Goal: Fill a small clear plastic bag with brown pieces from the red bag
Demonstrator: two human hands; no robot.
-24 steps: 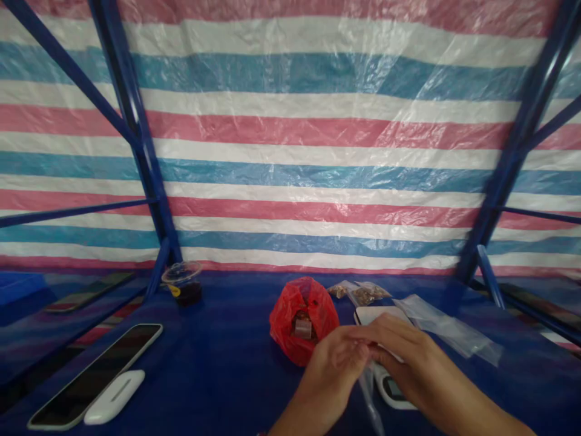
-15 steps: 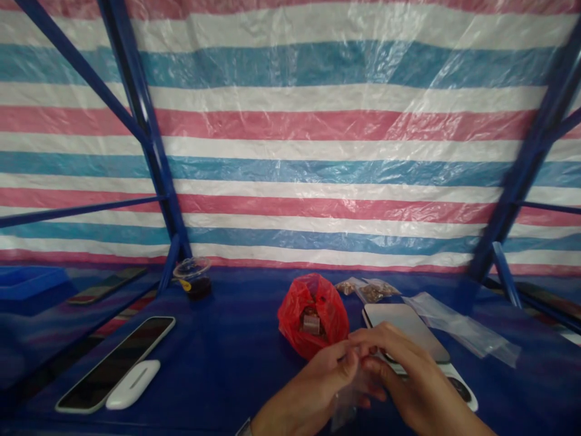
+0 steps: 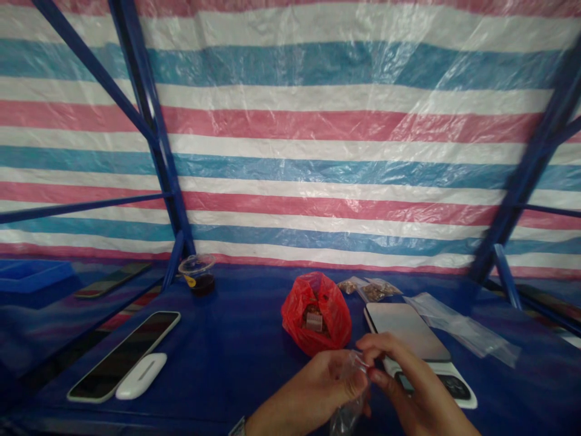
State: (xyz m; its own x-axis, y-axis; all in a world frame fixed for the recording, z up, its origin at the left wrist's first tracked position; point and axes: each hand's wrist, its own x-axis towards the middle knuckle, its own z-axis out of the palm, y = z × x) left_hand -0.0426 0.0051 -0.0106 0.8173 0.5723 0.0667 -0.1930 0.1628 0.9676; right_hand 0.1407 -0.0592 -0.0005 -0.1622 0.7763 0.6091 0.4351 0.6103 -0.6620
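Small clear plastic bag (image 3: 348, 396): pinched between the two hands at the bottom middle of the view, its mouth up at the fingertips and its body hanging down below them, over the blue table (image 3: 236, 351).
Left hand (image 3: 313, 393): fingers curled, thumb and forefinger closed on the left side of the bag's mouth.
Right hand (image 3: 403, 387): fingertips closed on the right side of the bag's mouth, touching the left hand's fingertips; the palm lies over the near edge of the scale.
Digital scale (image 3: 408, 330): flat, just behind the right hand, its display end partly hidden by that hand.
Red plastic bag (image 3: 316, 312): open, just behind the left hand and left of the scale, brownish contents showing inside.
Small filled packets (image 3: 370, 290): lie behind the scale, near the striped tarp (image 3: 318, 133).
Stack of clear bags (image 3: 458, 327): right of the scale.
Smartphone (image 3: 124, 354): face up, well apart to the left, with a white oval device (image 3: 141, 375) just beside it.
Plastic cup (image 3: 197, 274): dark liquid inside, far left, at the foot of a blue frame post.
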